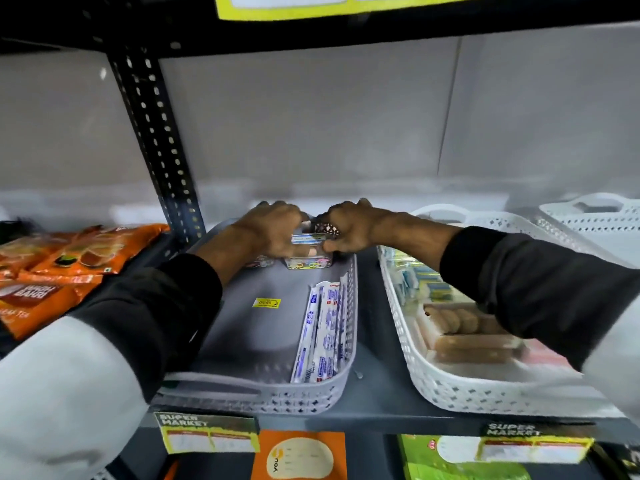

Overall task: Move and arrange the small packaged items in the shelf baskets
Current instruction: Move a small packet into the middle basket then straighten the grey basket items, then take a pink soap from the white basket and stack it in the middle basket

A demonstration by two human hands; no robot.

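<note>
A grey perforated basket (263, 398) sits on the shelf in front of me. At its far end stands a small clear plastic box (309, 263) of coloured clips with a white label. My left hand (273, 230) and my right hand (349, 225) both grip this box from either side, fingers curled over its top. Another small clear box (260, 262) lies partly hidden under my left hand. Several long white and blue packets (323, 330) stand on edge along the basket's right wall. A yellow sticker (266, 303) lies on the basket floor.
A white perforated basket (446, 393) to the right holds brown biscuit packs (460, 327) and blue-green packets (415, 282); another white basket (595, 216) is farther right. Orange pouches (52, 271) lie left of the black slotted upright (156, 133). Price labels line the shelf edge (381, 419).
</note>
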